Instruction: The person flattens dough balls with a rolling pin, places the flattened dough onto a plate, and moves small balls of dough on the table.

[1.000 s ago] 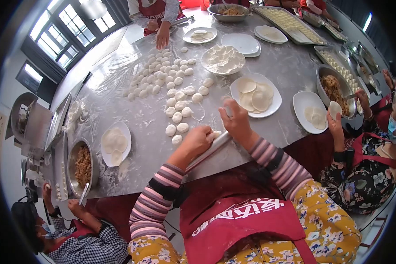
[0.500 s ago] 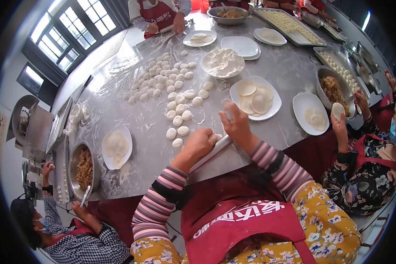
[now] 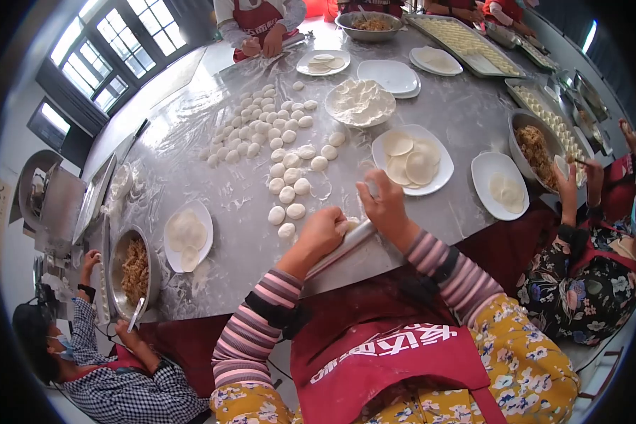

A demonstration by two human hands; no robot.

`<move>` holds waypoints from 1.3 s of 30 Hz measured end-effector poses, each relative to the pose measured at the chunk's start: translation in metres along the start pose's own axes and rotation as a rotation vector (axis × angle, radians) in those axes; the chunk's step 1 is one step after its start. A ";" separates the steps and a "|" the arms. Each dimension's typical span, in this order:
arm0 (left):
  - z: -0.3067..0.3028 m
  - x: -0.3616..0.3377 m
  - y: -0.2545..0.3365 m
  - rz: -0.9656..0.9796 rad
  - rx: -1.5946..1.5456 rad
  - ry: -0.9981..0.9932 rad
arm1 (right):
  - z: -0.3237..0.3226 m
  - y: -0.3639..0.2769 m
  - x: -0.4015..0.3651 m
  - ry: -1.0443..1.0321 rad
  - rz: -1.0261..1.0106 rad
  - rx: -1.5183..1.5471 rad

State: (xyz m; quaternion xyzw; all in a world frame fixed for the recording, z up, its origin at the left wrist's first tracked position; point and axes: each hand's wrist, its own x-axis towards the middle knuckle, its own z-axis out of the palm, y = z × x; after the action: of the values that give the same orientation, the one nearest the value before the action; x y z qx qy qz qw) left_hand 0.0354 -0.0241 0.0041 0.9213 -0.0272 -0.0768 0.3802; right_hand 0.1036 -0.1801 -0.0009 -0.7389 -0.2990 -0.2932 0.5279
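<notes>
Near the table edge in front of me, my left hand (image 3: 325,232) is closed, its fingers pinching a dough wrapper (image 3: 351,225) that is mostly hidden. My right hand (image 3: 389,208) curls over one end of a pale, smooth rolling pin (image 3: 343,249), which slants beside my left hand. Just beyond my left hand lie round dough pieces (image 3: 295,211), several in a loose column leading to a larger cluster (image 3: 254,124). Past my right hand stands a white plate (image 3: 442,177) with several rolled wrappers (image 3: 422,166) on it.
Flour fills a bowl (image 3: 360,102) at mid-table. Plates of wrappers stand left (image 3: 189,237) and right (image 3: 505,191). Filling bowls (image 3: 148,283) (image 3: 533,148) sit beside co-workers on both sides. Trays of dumplings (image 3: 466,46) line the far right. Another person (image 3: 261,32) works opposite.
My hands keep nearly the same pose at the rolling pin. The co-worker on the right has brought a hand with a wrapper toward the filling bowl; the left co-worker's raised hand has shifted.
</notes>
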 end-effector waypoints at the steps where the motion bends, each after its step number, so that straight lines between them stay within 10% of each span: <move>1: 0.000 0.000 -0.006 0.016 -0.012 -0.002 | -0.014 -0.007 -0.010 0.008 0.021 -0.019; 20: -0.016 -0.010 0.006 -0.232 -0.482 -0.135 | -0.063 -0.033 -0.052 -0.046 0.069 0.059; 29: -0.005 0.119 0.068 -0.144 -0.917 -0.166 | -0.070 -0.033 -0.057 -0.055 0.059 0.132; 31: -0.003 0.155 0.022 0.005 -0.055 0.266 | -0.071 -0.032 -0.058 -0.061 0.060 0.141; 34: -0.006 0.123 0.025 0.015 0.641 0.302 | -0.072 -0.031 -0.058 -0.073 0.057 0.175; 39: 0.008 0.075 -0.003 0.148 0.849 0.160 | -0.074 -0.033 -0.055 -0.076 0.060 0.205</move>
State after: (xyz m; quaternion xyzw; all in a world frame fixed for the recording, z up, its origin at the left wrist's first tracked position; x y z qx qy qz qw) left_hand 0.1080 -0.0359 -0.0129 0.9945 -0.0926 0.0402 -0.0270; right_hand 0.0344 -0.2499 -0.0021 -0.7002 -0.3251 -0.2168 0.5976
